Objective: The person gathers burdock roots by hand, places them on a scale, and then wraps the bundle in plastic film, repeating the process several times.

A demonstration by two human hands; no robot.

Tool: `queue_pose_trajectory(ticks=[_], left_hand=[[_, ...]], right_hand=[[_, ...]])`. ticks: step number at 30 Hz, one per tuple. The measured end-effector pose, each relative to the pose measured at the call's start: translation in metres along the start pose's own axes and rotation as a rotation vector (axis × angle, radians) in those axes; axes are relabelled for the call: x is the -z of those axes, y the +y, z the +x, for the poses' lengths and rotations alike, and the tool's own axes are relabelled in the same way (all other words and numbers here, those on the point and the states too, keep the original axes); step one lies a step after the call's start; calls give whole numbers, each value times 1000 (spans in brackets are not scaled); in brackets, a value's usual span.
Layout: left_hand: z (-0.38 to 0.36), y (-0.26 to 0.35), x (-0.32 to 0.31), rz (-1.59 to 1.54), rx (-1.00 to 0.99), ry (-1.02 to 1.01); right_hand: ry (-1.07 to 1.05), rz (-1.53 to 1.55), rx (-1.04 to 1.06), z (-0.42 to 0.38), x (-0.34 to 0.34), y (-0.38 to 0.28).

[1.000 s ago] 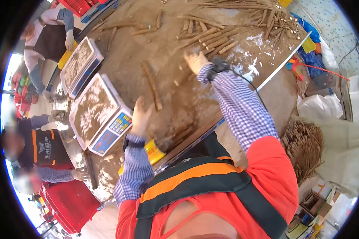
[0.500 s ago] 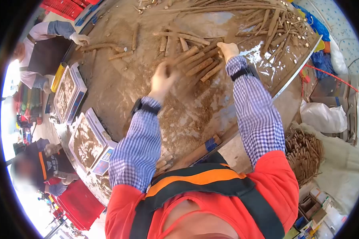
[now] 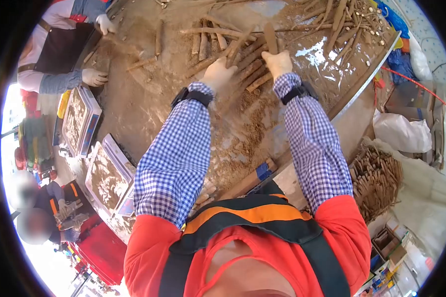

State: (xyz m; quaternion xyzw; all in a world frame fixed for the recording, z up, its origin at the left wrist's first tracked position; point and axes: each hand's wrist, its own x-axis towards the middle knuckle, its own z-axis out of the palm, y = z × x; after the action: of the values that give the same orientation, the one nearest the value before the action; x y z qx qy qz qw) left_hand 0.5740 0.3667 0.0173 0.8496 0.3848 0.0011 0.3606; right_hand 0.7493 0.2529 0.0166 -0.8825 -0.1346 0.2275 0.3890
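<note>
My left hand [image 3: 218,74], in a light glove, is closed round a brown root stick [image 3: 240,45] that points up and to the right. To its right my right hand [image 3: 278,63] grips a short, thick brown piece [image 3: 270,37] standing up from the fingers. Between and below the hands lie several cut root sticks [image 3: 252,70], side by side on the muddy table [image 3: 178,99]. Just beyond my left hand is another group of cut sticks [image 3: 203,43].
A heap of long roots [image 3: 344,29] lies at the back right. Two scales [image 3: 106,174] [image 3: 79,119] stand at the left edge. A co-worker's gloved hands [image 3: 94,77] are at the upper left. A stick bundle [image 3: 376,184] sits at the right, below a white bag [image 3: 402,137].
My left hand has moved up and right and now holds a stick. My right hand has shifted slightly down and now shows an upright piece. The co-worker at upper left has leaned further in.
</note>
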Motion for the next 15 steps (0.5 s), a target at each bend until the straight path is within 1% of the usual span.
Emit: queue_pose_trajectory(ticks=[1, 2, 3, 4, 5, 6, 8, 9, 10, 12, 13, 14, 15], left_hand=[[-4, -5, -3, -24, -49, 15], [-10, 0, -5, -26, -49, 14], [-19, 8, -9, -16, -115, 26], [-27, 16, -13, -5, -179, 42], [-31, 22, -23, 98, -199, 126], [-29, 25, -34, 95, -197, 132], [-25, 34, -55, 261, -96, 152], [-28, 42, -60, 329, 34, 167], [-32, 40, -57, 323, 34, 168], [-40, 26, -38, 87, 71, -137], [-45, 19, -24, -13, 66, -269], [-49, 4, -20, -15, 71, -265], [-53, -17, -22, 51, -89, -296]], right_hand=[[-24, -5, 10, -13, 0, 4], [-53, -12, 19, -23, 0, 8], [-57, -15, 19, -23, -12, 25], [-25, 126, 40, -19, -32, 55], [7, 268, 64, -17, -43, 69], [5, 266, 70, -28, -40, 66], [-16, 756, 102, -58, -28, 66], [-68, 594, -43, -66, -15, 67], [-67, 590, -41, -76, -4, 68], [-103, 656, -43, -96, 13, 70], [-65, 686, -46, -102, 12, 76], [-71, 685, -45, -114, 17, 71], [-113, 693, -86, -130, 25, 61]])
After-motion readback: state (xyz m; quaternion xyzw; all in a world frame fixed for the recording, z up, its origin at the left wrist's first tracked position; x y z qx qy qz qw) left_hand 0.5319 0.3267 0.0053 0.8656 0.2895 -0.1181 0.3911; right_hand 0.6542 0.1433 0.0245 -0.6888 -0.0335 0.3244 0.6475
